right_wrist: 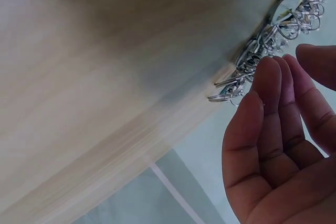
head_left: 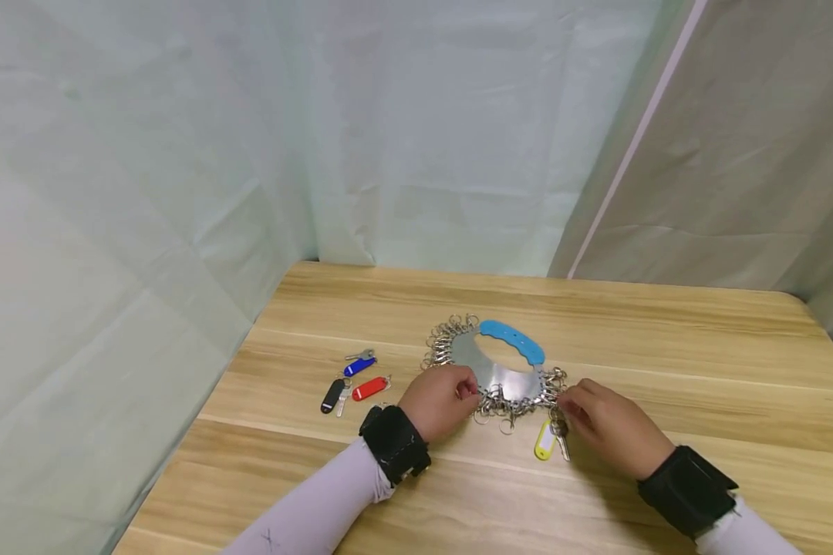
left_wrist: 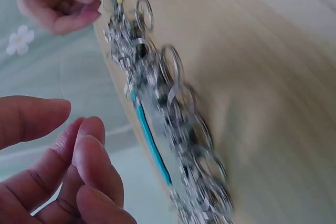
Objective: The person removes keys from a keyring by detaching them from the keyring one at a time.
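Note:
A crescent-shaped metal key holder point(head_left: 468, 351) with a blue handle point(head_left: 512, 339) lies on the table, its curved edge lined with small metal clips and rings point(left_wrist: 202, 166). My left hand point(head_left: 439, 402) hovers by its near left side, fingers loosely bent; the left wrist view shows nothing between thumb and fingertips. At the right end, my right hand point(head_left: 614, 424) is beside the clips, fingers relaxed and thumb apart in the right wrist view. Whether its fingertips touch the clips I cannot tell. A yellow key tag point(head_left: 544, 440) and a key point(head_left: 563, 445) lie just below that end.
Left of the holder lie a blue key tag point(head_left: 359, 367), a red key tag point(head_left: 369, 388) and a black key tag point(head_left: 332, 396), with keys by them. The wooden table point(head_left: 701, 347) ends at hanging pale curtains point(head_left: 444, 139) behind and to the left.

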Motion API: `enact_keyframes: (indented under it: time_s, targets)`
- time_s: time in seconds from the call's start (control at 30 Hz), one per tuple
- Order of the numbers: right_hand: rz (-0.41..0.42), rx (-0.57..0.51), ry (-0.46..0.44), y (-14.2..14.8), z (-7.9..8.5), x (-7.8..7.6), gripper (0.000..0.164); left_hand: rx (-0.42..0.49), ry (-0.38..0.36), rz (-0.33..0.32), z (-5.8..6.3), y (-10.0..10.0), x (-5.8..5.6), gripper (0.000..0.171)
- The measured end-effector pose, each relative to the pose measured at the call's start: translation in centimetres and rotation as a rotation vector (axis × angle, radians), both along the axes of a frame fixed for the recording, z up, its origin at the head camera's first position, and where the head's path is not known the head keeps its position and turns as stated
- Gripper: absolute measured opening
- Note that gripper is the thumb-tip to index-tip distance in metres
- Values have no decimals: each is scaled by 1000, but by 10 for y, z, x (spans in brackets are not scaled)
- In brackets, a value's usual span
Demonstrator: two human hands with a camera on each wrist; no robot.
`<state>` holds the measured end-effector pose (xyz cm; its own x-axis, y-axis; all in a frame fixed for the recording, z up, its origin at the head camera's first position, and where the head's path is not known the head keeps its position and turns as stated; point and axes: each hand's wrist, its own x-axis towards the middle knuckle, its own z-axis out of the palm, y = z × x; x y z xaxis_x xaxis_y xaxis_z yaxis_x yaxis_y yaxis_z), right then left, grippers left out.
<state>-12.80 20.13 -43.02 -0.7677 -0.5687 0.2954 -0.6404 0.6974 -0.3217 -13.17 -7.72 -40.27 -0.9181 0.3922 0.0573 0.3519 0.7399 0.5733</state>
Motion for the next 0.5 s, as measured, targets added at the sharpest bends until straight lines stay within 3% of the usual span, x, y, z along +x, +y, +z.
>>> enact_keyframes:
  time_s: [0.5]
  targets:
    - [37, 121, -61, 11, -8, 0, 22, -22, 14, -166, -8, 64, 0, 7]
